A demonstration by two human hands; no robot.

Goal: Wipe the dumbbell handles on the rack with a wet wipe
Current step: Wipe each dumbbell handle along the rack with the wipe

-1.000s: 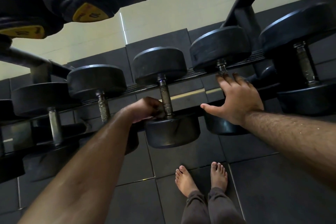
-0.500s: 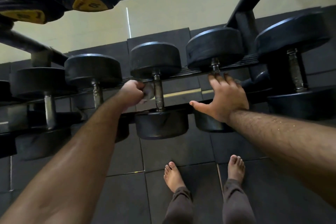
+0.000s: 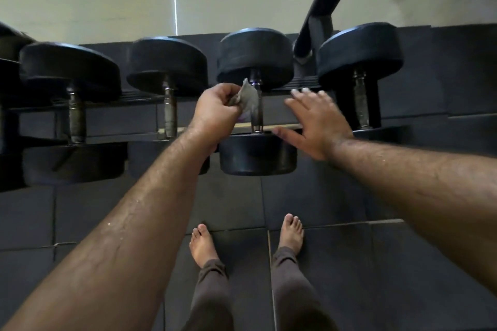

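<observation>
Nearest to the camera, two bare feet (image 3: 204, 246) stand on the dark floor mats (image 3: 336, 263), close below the rack, so both arms reach it easily. Above them, the left hand (image 3: 215, 113) pinches a crumpled grey wet wipe (image 3: 247, 98) in curled fingers and holds it against the left side of the dumbbell handle (image 3: 258, 115) in the middle; it seems to touch the metal, but the blur makes this uncertain. The right hand (image 3: 316, 122) is released, with fingers spread flat just right of this handle, probably to steady the dumbbell. Further back, the rack (image 3: 145, 97) carries more handles on both sides, and behind it stands a pale wall (image 3: 107, 8).
</observation>
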